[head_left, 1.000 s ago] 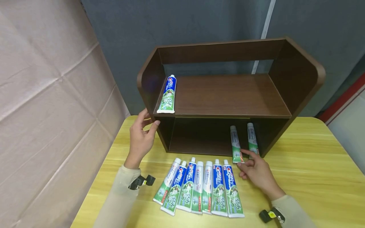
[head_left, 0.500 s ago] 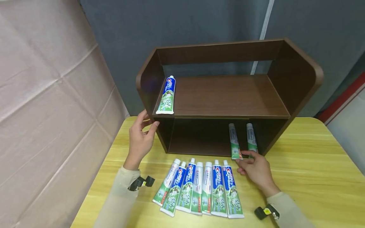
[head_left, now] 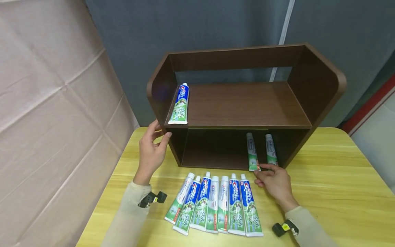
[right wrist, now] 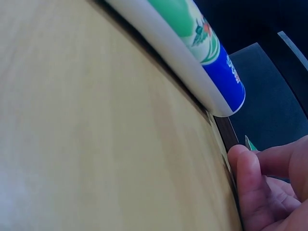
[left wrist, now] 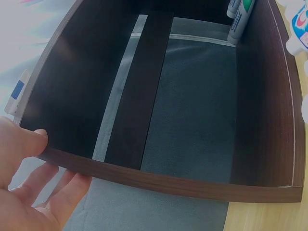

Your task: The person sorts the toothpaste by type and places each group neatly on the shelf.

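My left hand point(head_left: 151, 147) holds the left side panel of a dark brown two-tier shelf point(head_left: 247, 103); in the left wrist view its thumb lies on the panel's inner side, the fingers outside. Low at the right, my right hand point(head_left: 276, 183) pinches the crimped end of a grey-and-green toothpaste tube point(head_left: 252, 151), which lies in the lower compartment with its cap inward. Just right of it is a second such tube point(head_left: 271, 149), its lower end partly hidden by the fingers. On the upper tier, at the left, lies a blue-and-green toothpaste tube point(head_left: 180, 104).
Several toothpaste tubes point(head_left: 213, 204), some blue-and-green and some white-and-green, lie fanned out on the yellow wooden table point(head_left: 339, 178) before the shelf. A dark grey curtain point(head_left: 216, 24) hangs behind, with a pale cloth point(head_left: 61, 120) along the left.
The tube in my right hand has slid deeper into the lower compartment, and the right hand has followed slightly forward and left. My left hand has stayed on the side panel.
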The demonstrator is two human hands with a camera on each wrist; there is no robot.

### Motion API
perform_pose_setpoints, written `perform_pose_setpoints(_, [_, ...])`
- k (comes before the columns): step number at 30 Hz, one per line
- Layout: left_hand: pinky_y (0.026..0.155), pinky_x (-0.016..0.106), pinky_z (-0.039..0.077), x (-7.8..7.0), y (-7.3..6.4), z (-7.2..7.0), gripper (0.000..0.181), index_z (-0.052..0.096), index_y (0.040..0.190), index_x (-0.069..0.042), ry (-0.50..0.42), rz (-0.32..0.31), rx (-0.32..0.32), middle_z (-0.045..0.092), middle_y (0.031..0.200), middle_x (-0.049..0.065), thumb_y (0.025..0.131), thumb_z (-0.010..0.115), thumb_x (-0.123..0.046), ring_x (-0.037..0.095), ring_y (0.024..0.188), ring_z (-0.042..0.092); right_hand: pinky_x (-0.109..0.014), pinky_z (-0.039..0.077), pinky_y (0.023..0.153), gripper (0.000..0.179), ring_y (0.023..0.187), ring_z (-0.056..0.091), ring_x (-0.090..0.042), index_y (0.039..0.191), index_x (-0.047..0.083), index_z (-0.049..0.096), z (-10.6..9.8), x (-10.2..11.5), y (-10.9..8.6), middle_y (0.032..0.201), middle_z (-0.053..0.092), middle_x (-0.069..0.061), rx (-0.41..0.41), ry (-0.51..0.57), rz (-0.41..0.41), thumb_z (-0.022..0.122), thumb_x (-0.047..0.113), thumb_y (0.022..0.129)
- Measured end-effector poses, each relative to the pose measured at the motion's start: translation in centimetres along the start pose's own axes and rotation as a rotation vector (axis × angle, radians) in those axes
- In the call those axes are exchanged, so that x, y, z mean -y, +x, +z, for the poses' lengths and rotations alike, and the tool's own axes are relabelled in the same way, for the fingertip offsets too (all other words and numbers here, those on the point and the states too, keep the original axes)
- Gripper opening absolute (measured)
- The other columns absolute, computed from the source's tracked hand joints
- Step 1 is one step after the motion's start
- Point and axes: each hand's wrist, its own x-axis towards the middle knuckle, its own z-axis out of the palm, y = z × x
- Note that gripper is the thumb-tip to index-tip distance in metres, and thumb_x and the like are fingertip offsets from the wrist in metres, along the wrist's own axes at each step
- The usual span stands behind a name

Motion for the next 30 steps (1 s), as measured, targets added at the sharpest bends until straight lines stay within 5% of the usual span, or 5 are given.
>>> perform_pose_setpoints(30, [0.08, 0.057, 0.067, 0.1, 0.0, 0.0, 0.051, 0.059, 0.149, -0.03, -0.001, -0.007, 0.001, 0.069, 0.134, 0.007, 0.102, 0.072, -0.016, 0.032, 0.114, 0.073, -0.029, 0.067, 0.07, 0.044, 0.081, 0.078, -0.019, 0.135, -0.003, 0.063, -0.4, 0.7, -2.3, 0.116, 0.076, -0.022, 0.043, -0.077, 0.002, 0.077, 0.01, 0.095])
